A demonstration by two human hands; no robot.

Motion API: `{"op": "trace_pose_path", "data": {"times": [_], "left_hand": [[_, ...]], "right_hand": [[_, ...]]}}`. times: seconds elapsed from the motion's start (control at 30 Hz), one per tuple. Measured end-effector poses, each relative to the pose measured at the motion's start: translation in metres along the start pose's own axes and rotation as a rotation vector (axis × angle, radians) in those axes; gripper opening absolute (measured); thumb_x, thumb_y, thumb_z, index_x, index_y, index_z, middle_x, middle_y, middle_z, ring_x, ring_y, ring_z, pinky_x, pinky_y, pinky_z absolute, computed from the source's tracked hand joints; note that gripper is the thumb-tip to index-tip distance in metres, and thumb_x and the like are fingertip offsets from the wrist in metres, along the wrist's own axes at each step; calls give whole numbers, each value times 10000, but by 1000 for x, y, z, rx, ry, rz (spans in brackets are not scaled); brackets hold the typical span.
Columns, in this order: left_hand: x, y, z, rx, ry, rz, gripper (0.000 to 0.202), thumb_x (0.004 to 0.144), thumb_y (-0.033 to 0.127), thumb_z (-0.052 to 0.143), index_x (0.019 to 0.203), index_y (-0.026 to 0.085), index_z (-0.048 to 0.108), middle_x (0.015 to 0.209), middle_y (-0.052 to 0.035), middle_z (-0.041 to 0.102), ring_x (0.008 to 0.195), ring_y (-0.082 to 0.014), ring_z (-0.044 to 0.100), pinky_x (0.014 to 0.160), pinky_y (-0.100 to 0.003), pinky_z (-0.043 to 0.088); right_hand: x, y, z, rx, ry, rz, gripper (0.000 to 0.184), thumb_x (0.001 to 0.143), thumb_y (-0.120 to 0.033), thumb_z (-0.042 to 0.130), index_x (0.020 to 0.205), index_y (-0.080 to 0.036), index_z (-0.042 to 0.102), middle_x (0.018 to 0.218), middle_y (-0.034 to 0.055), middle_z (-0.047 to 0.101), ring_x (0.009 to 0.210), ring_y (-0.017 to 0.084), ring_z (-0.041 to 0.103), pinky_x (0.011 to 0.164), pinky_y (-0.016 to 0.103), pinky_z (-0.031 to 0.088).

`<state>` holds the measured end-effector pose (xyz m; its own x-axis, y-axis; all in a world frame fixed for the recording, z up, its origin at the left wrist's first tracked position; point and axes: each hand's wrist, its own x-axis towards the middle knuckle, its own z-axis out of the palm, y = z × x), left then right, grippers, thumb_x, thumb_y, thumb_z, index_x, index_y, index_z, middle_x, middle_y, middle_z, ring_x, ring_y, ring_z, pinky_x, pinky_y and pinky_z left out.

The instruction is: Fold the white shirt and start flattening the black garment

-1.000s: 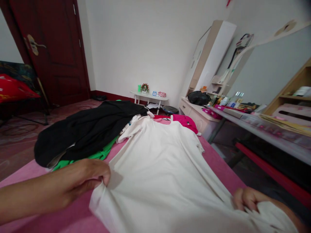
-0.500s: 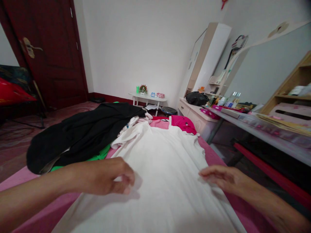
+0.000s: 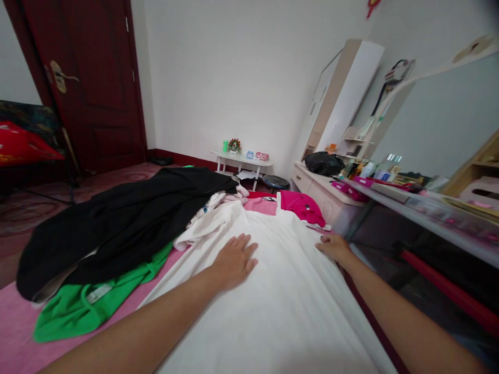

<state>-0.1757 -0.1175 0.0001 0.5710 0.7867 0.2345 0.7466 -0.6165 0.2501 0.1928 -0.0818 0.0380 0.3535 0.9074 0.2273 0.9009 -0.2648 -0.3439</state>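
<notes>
A white T-shirt (image 3: 268,291) lies spread out on the pink bed cover (image 3: 23,317), its neckline pointing away from me. My left hand (image 3: 235,262) rests flat on the upper chest of the shirt, fingers apart. At the shirt's right sleeve, my right hand (image 3: 336,248) has its thumb and fingers pinched on the fabric edge. Left of the shirt lies a heap with a black garment (image 3: 128,213) over a green garment (image 3: 93,301). Beyond the collar are a bright pink garment (image 3: 300,205) and a light pink one (image 3: 260,205).
A dressing table (image 3: 421,208) holding bottles and boxes runs along the right side. A black bag (image 3: 323,163) sits on the cabinet (image 3: 302,179). Near the far wall stand a small white table (image 3: 241,158) and a round stool (image 3: 276,182). A red door (image 3: 93,104) is at left.
Both hands have moved forward toward the collar. The left has flattened onto the shirt; the right has closed on the sleeve edge. The view has shifted, showing more of the green garment.
</notes>
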Motion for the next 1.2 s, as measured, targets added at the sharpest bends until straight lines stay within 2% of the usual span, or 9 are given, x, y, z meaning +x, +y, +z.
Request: {"op": "trace_pose_path", "data": {"times": [0.17, 0.33, 0.43, 0.53, 0.77, 0.87, 0.97, 1.1, 1.2], "left_hand": [[1, 4, -3, -4, -2, -6, 524, 958, 452, 283, 1415, 220, 388, 1522, -104, 281, 1417, -260, 201, 1146, -466, 167], [0, 7, -8, 2, -31, -18, 548, 959, 455, 251, 1424, 196, 379, 1521, -127, 274, 1417, -273, 197, 1145, -470, 166], [-2, 6, -10, -14, -21, 0, 541, 956, 453, 271, 1420, 200, 384, 1518, -128, 283, 1413, -274, 212, 1145, -474, 170], [-3, 2, -9, -52, 7, 17, 529, 940, 443, 339, 1401, 194, 414, 1505, -134, 309, 1400, -290, 244, 1141, -477, 192], [-12, -9, -18, -374, 63, 15, 383, 830, 256, 570, 1198, 158, 612, 1360, -136, 504, 1243, -238, 483, 1075, -346, 361], [-29, -22, -43, -391, 181, -84, 325, 799, 151, 549, 1115, 187, 616, 1202, -88, 596, 1073, -188, 580, 939, -303, 469], [-51, -44, -81, -98, 316, -255, 347, 764, 119, 551, 1104, 188, 566, 1138, -80, 588, 1032, -200, 574, 902, -319, 469], [-71, -72, -122, 219, 157, -464, 395, 704, 313, 689, 1054, 165, 577, 1078, -106, 602, 1023, -271, 575, 856, -356, 469], [-76, -82, -129, 271, 41, -484, 409, 680, 379, 711, 1013, 170, 599, 1015, -101, 624, 947, -269, 602, 798, -340, 474]], "right_hand": [[1, 0, -11, -313, 81, 157, 273, 780, -177, 478, 960, -172, 683, 976, 166, 660, 837, 283, 643, 650, 346, 450], [-14, -79, 13, -244, 205, -167, 451, 815, -202, 480, 1262, -178, 539, 1312, 132, 525, 1179, 261, 508, 956, 369, 404], [-35, -133, 47, -111, 33, -331, 505, 899, -385, 404, 1370, -206, 439, 1459, 81, 398, 1323, 228, 365, 1076, 375, 296], [-58, -158, 76, -159, -182, -326, 566, 931, -516, 274, 1442, -279, 334, 1540, 43, 259, 1404, 271, 211, 1098, 516, 201], [-68, -155, 79, -184, -237, -298, 592, 931, -551, 209, 1466, -305, 274, 1565, 14, 183, 1429, 254, 141, 1112, 520, 148], [-69, -156, 76, -159, -227, -283, 586, 928, -543, 222, 1454, -299, 308, 1559, 16, 207, 1426, 252, 158, 1116, 519, 146], [-71, -157, 76, -141, -215, -282, 581, 926, -535, 231, 1444, -291, 334, 1551, 18, 232, 1422, 252, 174, 1118, 515, 149], [-71, -155, 77, -133, -198, -286, 578, 924, -539, 239, 1435, -292, 353, 1547, 23, 245, 1417, 255, 188, 1114, 513, 158], [-70, -154, 78, -124, -187, -286, 573, 924, -532, 248, 1429, -286, 364, 1542, 28, 258, 1414, 256, 196, 1111, 513, 165]]}}
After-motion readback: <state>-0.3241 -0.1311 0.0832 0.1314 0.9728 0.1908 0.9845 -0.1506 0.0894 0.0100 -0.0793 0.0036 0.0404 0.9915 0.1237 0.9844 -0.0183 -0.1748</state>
